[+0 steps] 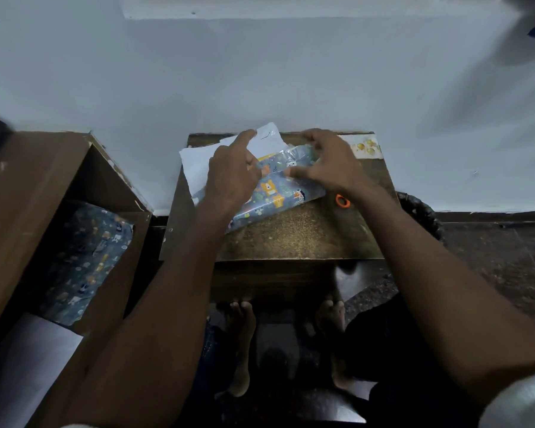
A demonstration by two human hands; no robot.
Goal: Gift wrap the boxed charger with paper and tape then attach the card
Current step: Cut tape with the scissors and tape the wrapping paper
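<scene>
Blue paper [269,196] is lying slantwise between your hands: left [232,174] pinching it, right [328,168] curling over its far end.

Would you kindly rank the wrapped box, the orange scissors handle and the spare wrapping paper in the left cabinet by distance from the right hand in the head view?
1. The wrapped box: under the right hand, whose fingers pinch its paper at table centre.
2. The orange scissors handle: just beside that wrist, on its right.
3. The spare wrapping paper: far left, inside the cabinet.
</scene>
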